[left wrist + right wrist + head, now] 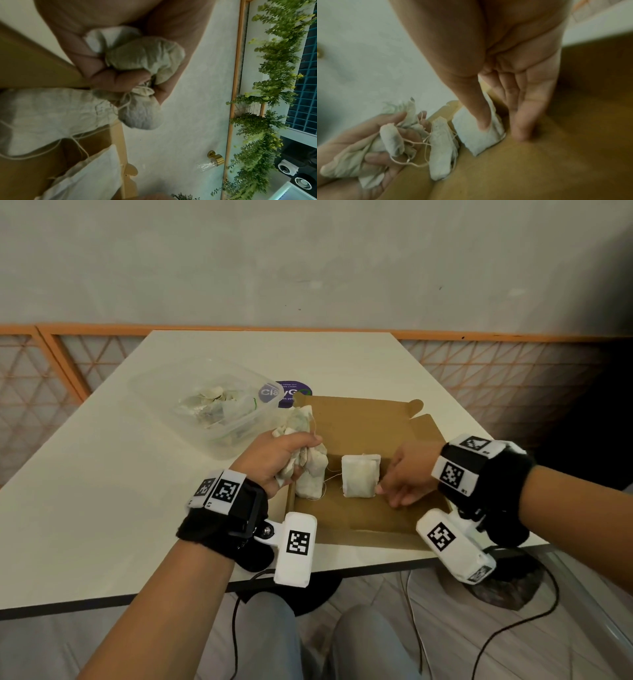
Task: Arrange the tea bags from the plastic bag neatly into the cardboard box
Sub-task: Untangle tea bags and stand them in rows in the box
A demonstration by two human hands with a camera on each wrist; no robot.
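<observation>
An open cardboard box (356, 518) lies on the white table in front of me. My left hand (277, 455) hovers over its left wall and grips a crumpled bunch of tea bags (145, 56) with loose strings. One tea bag (310, 477) hangs from that bunch and touches the box floor (539, 162). My right hand (397, 481) reaches in from the right. Its thumb (481, 119) presses on a small stack of flat tea bags (359, 475), and its straight fingers (522, 121) rest on the floor beside the stack. More tea bags (212, 409) sit in clear plastic at the left rear.
A clear plastic tub (236, 446) holds the plastic bag, just left of the box. A purple round sticker (291, 393) lies behind the box. The table's front edge (205, 590) is close to my wrists. An orange lattice rail (68, 364) runs behind the table.
</observation>
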